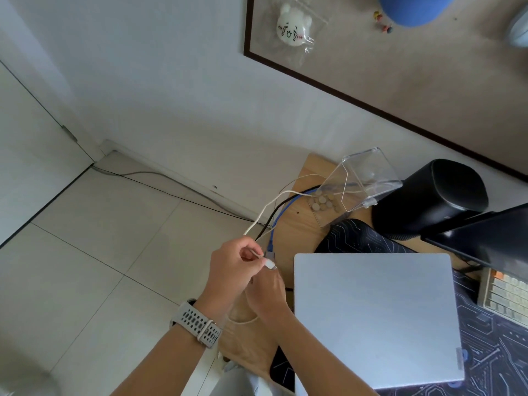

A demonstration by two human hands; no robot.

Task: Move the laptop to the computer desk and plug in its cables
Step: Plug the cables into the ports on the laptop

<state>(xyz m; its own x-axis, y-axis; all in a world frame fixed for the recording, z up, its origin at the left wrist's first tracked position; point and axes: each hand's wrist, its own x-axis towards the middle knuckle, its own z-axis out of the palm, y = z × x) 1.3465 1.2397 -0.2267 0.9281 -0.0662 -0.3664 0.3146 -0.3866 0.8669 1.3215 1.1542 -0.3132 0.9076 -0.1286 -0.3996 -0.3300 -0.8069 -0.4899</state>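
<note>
While both hands meet at the desk's left edge, low in the middle of the frame, this is how it all sits:

laptop (374, 318): lid closed, silver, lying flat on the dark patterned desk mat (354, 238) at lower right, just right of the hands.

left hand (231, 270): wears a grey watch (197, 324); fingers curled, pinching the white cable (267, 208) right at its plug (270, 264).

right hand (268, 292): tucked under the left one, touching it. Fingers mostly hidden, so can't tell if it's gripping anything.

cables: 3 of them, white, black (271, 217) and blue (278, 215), run from the upper middle of the desk (297, 224) down toward the hands. The blue one ends in a grey connector (269, 255) just beside the left fingers.

clear box (363, 178): tilted, on the desk above the laptop, with a pile of coins (324, 202) by its lower left corner.

black speaker (428, 198): right of the box, against the wall.

keyboard (505, 295): beige, at the right edge, partly cut off.

board (400, 67): on the wall at upper right, with a small white toy in a plastic bag (294, 25) pinned on it.
</note>
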